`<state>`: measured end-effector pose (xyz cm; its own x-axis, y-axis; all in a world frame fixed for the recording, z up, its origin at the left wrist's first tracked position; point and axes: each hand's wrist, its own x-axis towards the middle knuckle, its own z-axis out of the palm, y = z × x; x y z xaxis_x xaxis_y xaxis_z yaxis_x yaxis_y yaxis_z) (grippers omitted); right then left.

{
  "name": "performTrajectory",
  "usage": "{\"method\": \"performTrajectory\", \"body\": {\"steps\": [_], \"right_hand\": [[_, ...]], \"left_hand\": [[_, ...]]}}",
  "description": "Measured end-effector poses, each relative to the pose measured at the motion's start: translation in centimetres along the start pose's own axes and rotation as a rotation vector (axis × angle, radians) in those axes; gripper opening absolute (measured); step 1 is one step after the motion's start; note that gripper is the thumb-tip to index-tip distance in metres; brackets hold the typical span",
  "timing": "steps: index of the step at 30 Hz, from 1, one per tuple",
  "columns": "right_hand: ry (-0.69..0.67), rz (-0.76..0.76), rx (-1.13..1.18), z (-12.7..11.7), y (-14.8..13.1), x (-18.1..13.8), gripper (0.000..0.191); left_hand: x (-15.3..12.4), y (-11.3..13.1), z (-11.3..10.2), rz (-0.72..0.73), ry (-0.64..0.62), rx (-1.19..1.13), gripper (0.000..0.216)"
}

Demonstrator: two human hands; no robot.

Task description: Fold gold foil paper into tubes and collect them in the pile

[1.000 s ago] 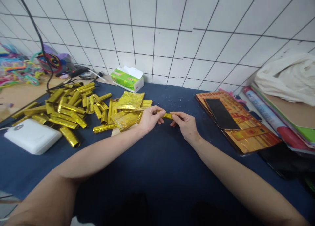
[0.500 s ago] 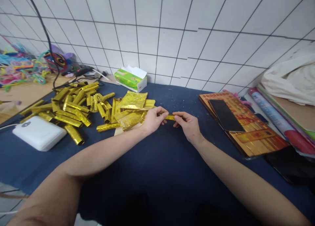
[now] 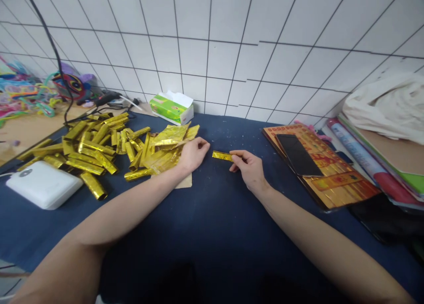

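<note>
My right hand (image 3: 249,166) pinches one end of a small gold foil paper roll (image 3: 221,156) between thumb and fingers. The roll's other end points left, clear of my left hand. To its left, my left hand (image 3: 195,153) is closed, with thumb and fingertips pressed together; whether anything is in them is hidden. Beside and partly behind that hand lie loose gold foil paper sheets (image 3: 165,151) in an untidy stack, on a beige piece of paper or card (image 3: 186,181). Many more gold rolls (image 3: 88,156) are heaped farther left.
A white plastic device (image 3: 43,184) sits at the front left, against the rolls. Behind the sheets stands a green tissue pack (image 3: 170,107). At right, a black phone (image 3: 298,154) rests on gold-red printed packets (image 3: 344,195). A dark cable (image 3: 46,25) hangs at left before the tiled wall (image 3: 225,39).
My left hand has let go of the roll and moved left to the sheets. The roll stays in my right hand, more of it showing. The view has shifted slightly.
</note>
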<state>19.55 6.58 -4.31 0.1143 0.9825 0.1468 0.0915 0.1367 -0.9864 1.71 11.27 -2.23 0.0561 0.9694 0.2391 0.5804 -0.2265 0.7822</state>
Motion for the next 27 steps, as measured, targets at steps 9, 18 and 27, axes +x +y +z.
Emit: {"method": "performTrajectory", "body": {"steps": [9, 18, 27], "right_hand": [[-0.015, 0.027, 0.014, 0.1, -0.6, -0.1, 0.02], [0.034, 0.003, 0.087, 0.1, -0.1, 0.5, 0.026], [-0.04, -0.041, -0.095, -0.3, -0.5, 0.9, 0.024]], "left_hand": [[2.0, -1.8, -1.7, -0.074, 0.161, 0.056, 0.015], [-2.7, 1.4, 0.5, 0.218, -0.085, -0.004, 0.033], [-1.7, 0.5, 1.2, 0.298, -0.085, -0.059, 0.016]]}}
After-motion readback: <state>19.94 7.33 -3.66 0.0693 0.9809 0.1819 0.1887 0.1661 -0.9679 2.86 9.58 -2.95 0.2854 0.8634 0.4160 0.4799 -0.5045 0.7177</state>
